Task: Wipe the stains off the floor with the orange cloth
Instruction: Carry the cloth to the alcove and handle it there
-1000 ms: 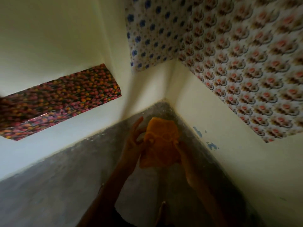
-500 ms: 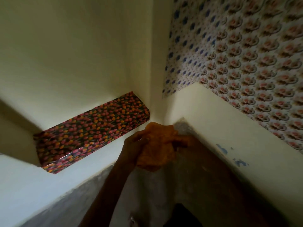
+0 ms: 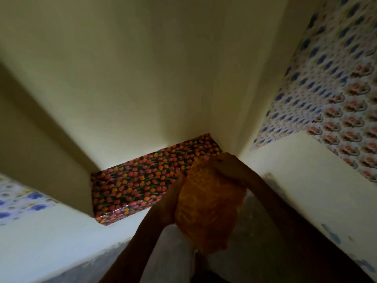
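The orange cloth (image 3: 206, 209) hangs bunched in the air in front of me, lifted well above the grey floor (image 3: 271, 237). My left hand (image 3: 173, 199) grips its left side. My right hand (image 3: 228, 166) holds its top edge from the right, fingers curled over the fabric. The cloth hides most of my left palm. Only a dim strip of floor shows between the walls, and I cannot make out stains on it.
Cream walls meet in a corner just beyond the cloth. A wall niche lined with red and orange flowered paper (image 3: 146, 182) opens on the left. Flowered wallpaper (image 3: 336, 103) covers the right wall, with chipped blue paint spots (image 3: 331, 234) lower down.
The view has tilted upward, so less floor and more wall shows. Both hands have raised the cloth higher and gathered it closer to the camera.
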A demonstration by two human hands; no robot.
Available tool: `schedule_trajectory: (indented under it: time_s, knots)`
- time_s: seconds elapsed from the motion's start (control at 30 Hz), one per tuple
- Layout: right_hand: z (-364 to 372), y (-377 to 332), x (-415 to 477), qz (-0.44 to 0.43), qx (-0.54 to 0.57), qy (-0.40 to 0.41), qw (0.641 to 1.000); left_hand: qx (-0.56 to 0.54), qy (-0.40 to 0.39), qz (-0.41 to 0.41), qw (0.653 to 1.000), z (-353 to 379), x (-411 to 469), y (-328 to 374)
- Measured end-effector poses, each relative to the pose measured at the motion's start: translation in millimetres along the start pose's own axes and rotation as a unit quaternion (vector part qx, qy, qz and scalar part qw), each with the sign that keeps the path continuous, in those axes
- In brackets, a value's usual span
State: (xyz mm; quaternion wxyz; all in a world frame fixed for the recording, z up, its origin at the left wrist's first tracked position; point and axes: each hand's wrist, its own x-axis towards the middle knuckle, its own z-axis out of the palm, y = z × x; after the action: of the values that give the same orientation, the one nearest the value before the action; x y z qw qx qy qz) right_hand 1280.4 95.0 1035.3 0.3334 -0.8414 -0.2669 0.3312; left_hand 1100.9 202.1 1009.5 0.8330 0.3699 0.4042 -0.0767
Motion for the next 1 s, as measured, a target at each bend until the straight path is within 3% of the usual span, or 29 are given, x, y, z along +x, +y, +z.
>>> schedule_trajectory:
  time_s: [0.07, 0.13, 0.17, 0.23, 0.3, 0.33, 0.37, 0.47, 0.53, 0.77, 0.87, 0.93, 1.0]
  knots:
    - [-2.5, 10.8, 26.6, 0.071, 0.129, -0.06, 0.987, -0.029, -0.012, -0.016, 0.999, -12.3, 11.0, 18.5]
    - [2.0, 36.0, 43.1, 0.13, 0.289, -0.068, 0.946, -0.057, -0.041, 0.0, 0.998, -17.9, 17.3, 34.0]
    - [8.7, 43.8, 44.6, 0.165, 0.355, -0.069, 0.918, -0.063, -0.036, 0.005, 0.997, -22.7, 23.5, 41.5]
    - [32.3, 54.7, 37.6, 0.235, 0.502, -0.114, 0.825, -0.047, 0.002, 0.019, 0.999, -31.0, 34.4, 51.3]
    - [48.7, 54.5, 28.0, 0.212, 0.598, -0.159, 0.757, -0.02, 0.049, 0.032, 0.998, -48.3, 51.5, 58.1]
    - [54.0, 53.2, 30.6, 0.185, 0.615, -0.16, 0.75, -0.006, 0.056, 0.033, 0.998, -52.1, 56.3, 63.8]
    - [56.2, 50.3, 32.4, 0.159, 0.622, -0.154, 0.751, 0.006, 0.05, 0.03, 0.998, -56.0, 59.3, 69.7]
    - [59.9, 44.7, 50.2, 0.115, 0.465, -0.068, 0.875, 0.088, 0.055, 0.028, 0.994, -55.9, 68.0, 87.7]
    - [63.8, 46.5, 62.4, 0.068, 0.388, -0.057, 0.917, 0.178, 0.109, 0.039, 0.977, -63.4, 82.0, 97.6]
    - [106.0, 18.4, 91.5, 0.096, 0.464, -0.02, 0.88, 0.242, 0.152, 0.134, 0.949, -128.6, 105.7, 114.0]
    - [123.4, -1.5, 101.7, 0.102, 0.5, 0.01, 0.86, 0.306, 0.144, 0.114, 0.934, -148.7, 108.6, 130.8]
    - [135.1, -17.3, 106.0, 0.089, 0.53, -0.014, 0.844, 0.35, 0.109, 0.108, 0.924, -159.7, 106.0, 144.5]
    - [149.5, -29.5, 109.5, 0.082, 0.514, -0.037, 0.853, 0.375, 0.111, 0.118, 0.913, -171.5, 109.1, 157.0]
